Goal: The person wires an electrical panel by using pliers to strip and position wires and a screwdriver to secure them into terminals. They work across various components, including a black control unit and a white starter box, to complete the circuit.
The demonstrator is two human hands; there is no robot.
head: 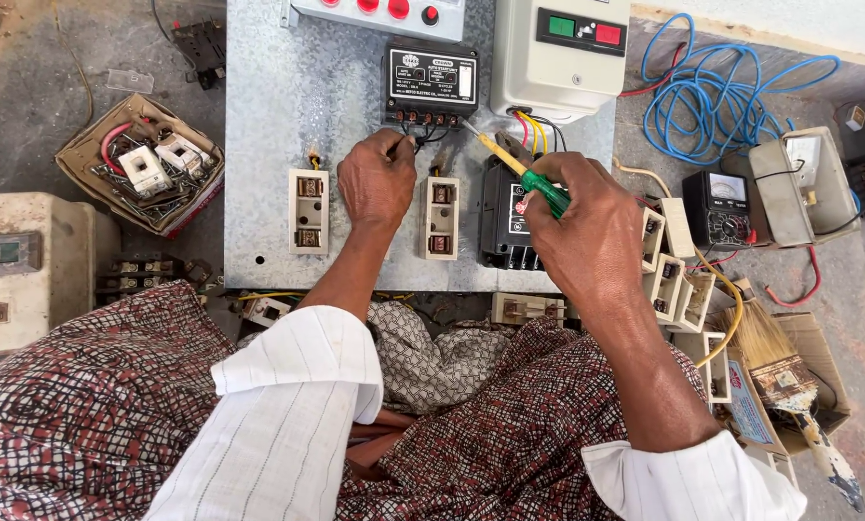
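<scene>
Item, frame centre: I am seeing the right hand point(587, 227) gripping a green-handled screwdriver point(519, 172) at the black relay point(431, 84); left hand point(378, 178) is pinching its black wire point(415, 142).

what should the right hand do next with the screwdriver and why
Probably ease the screwdriver tip onto the terminal row of the black relay. The right hand holds its tip just right of those terminals, while the left hand pinches a black wire right below them, so a screw likely needs tightening.
</scene>
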